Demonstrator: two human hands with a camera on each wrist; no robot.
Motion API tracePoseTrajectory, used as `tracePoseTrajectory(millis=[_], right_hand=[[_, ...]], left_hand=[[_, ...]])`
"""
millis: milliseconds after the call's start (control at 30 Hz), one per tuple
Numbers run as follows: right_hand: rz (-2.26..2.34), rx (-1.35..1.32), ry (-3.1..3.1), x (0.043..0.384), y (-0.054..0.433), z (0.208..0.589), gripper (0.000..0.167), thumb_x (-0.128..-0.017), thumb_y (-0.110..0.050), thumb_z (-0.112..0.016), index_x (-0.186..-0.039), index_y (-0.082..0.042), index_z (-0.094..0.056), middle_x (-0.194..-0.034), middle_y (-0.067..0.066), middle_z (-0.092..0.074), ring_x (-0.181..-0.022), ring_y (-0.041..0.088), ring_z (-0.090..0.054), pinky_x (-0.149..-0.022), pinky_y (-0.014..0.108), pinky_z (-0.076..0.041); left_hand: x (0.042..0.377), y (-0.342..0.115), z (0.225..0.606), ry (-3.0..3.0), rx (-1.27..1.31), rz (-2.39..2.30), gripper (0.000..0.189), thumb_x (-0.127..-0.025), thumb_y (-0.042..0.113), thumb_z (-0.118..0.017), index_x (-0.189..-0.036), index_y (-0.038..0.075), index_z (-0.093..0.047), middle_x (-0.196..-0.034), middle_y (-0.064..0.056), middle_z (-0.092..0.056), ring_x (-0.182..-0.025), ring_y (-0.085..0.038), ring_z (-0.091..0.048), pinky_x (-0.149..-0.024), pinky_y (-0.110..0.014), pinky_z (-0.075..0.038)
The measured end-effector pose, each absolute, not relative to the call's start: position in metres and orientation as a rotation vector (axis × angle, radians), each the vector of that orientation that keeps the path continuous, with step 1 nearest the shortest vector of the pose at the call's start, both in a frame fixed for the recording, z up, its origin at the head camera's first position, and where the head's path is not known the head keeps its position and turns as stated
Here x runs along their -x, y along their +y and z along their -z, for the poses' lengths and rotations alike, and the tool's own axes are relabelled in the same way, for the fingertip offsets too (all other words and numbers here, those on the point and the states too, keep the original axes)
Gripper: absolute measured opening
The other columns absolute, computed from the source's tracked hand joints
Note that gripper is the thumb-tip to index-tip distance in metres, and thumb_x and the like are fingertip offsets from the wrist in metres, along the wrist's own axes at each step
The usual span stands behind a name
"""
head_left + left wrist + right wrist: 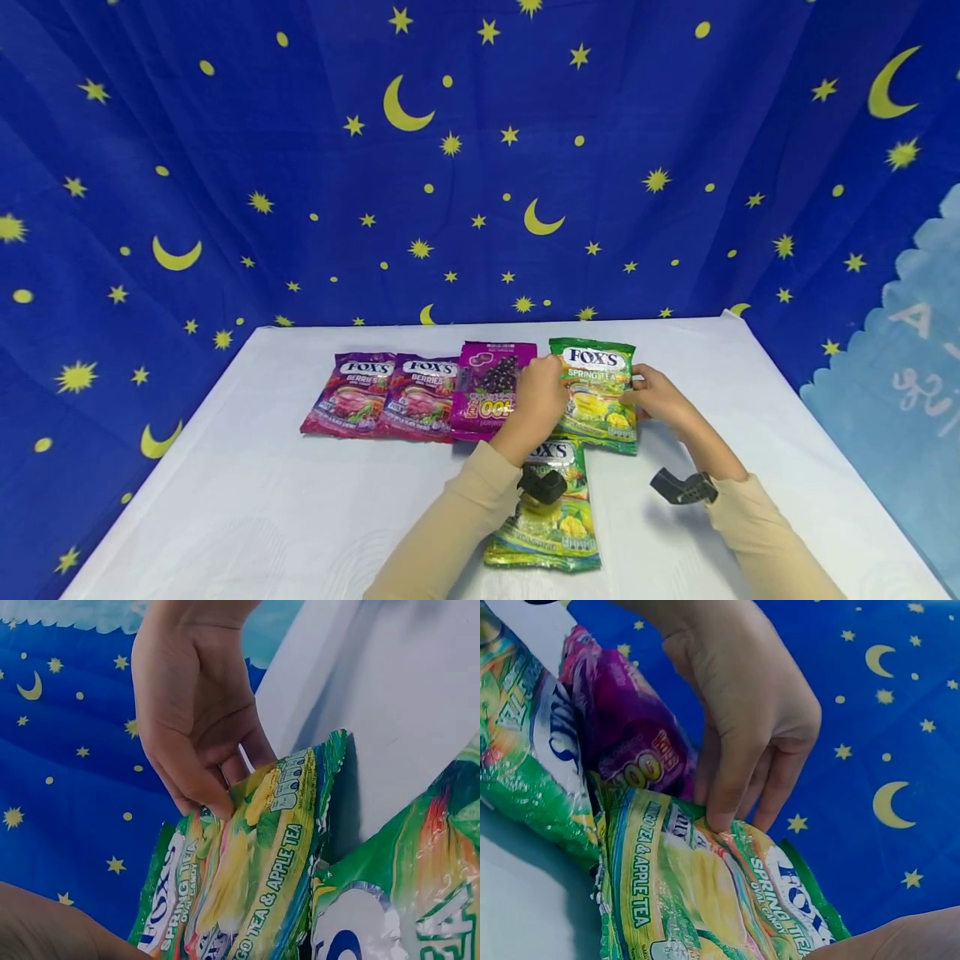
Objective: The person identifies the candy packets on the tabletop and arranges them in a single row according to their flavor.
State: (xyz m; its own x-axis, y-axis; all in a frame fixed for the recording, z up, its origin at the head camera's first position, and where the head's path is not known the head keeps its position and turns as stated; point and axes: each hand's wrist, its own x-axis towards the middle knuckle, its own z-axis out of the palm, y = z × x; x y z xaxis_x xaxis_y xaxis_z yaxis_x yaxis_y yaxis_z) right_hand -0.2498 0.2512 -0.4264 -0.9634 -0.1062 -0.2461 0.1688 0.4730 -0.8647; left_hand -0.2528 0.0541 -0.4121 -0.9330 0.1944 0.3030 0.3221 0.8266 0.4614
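Observation:
A green and yellow Fox's Spring Tea candy bag (596,392) lies at the right end of the row on the table. My left hand (542,392) pinches its left edge, thumb on the front, as the right wrist view shows with the left hand (742,727). At its right edge my right hand (660,396) grips it too; the left wrist view shows that hand's (199,720) thumb on the front and fingers behind. A second Spring Tea bag (573,521) lies nearer the front, partly hidden by the left forearm.
Left of the held bag lies a purple candy bag (480,408), its print upside down. Further left are two Fox's Berries bags (352,400), side by side. They rest on a white table (285,517), with a blue star-and-moon cloth (480,167) behind.

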Motion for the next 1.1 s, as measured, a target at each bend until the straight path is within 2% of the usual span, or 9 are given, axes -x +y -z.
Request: tracePoseTrajectory(millis=[267,533,667,833,1100], right_hand=[[1.423,-0.076,2.521,0.255,0.248,0.433,0.059,-0.088,-0.004,-0.06,-0.136,0.015,-0.032,-0.121,0.033,-0.055,-0.091,0.028,-0.061,-0.069,0.035,-0.055],[1.237,-0.071,2.717,0.26,0.245,0.442,0.06,-0.083,-0.005,-0.065,-0.131,0.019,-0.04,-0.11,0.028,-0.055,-0.078,0.023,-0.055,-0.058,0.028,-0.05],[1.153,-0.08,2.767,0.261,0.244,0.443,0.062,-0.083,-0.007,-0.065,-0.131,0.021,-0.039,-0.11,0.027,-0.055,-0.085,0.028,-0.055,-0.068,0.034,-0.051],[1.093,-0.104,2.793,0.26,0.24,0.441,0.066,-0.084,-0.009,-0.064,-0.135,0.02,-0.035,-0.108,0.025,-0.053,-0.096,0.035,-0.049,-0.087,0.048,-0.044],[1.091,-0.111,2.81,0.257,0.238,0.442,0.065,-0.084,-0.009,-0.064,-0.135,0.02,-0.035,-0.119,0.033,-0.051,-0.105,0.041,-0.049,-0.096,0.055,-0.04]], left_hand=[[0.257,0.061,0.422,-2.786,0.375,0.49,0.019,-0.072,0.014,-0.084,-0.079,0.006,-0.069,-0.078,-0.009,-0.07,-0.07,-0.024,-0.068,-0.059,-0.034,-0.055],[0.259,0.064,0.426,-2.805,0.362,0.393,0.012,-0.072,0.009,-0.081,-0.076,0.008,-0.069,-0.077,-0.008,-0.07,-0.067,-0.024,-0.067,-0.056,-0.034,-0.054],[0.26,0.065,0.426,-2.828,0.375,0.365,0.008,-0.075,0.006,-0.077,-0.075,0.008,-0.07,-0.079,-0.008,-0.07,-0.068,-0.024,-0.067,-0.056,-0.033,-0.054],[0.26,0.064,0.425,-2.845,0.375,0.373,0.007,-0.076,0.008,-0.078,-0.079,0.007,-0.071,-0.08,-0.009,-0.07,-0.068,-0.023,-0.067,-0.056,-0.032,-0.055],[0.253,0.065,0.42,-2.887,0.393,0.517,0.004,-0.084,0.001,-0.068,-0.087,0.001,-0.07,-0.082,-0.011,-0.068,-0.068,-0.022,-0.066,-0.056,-0.028,-0.054]])
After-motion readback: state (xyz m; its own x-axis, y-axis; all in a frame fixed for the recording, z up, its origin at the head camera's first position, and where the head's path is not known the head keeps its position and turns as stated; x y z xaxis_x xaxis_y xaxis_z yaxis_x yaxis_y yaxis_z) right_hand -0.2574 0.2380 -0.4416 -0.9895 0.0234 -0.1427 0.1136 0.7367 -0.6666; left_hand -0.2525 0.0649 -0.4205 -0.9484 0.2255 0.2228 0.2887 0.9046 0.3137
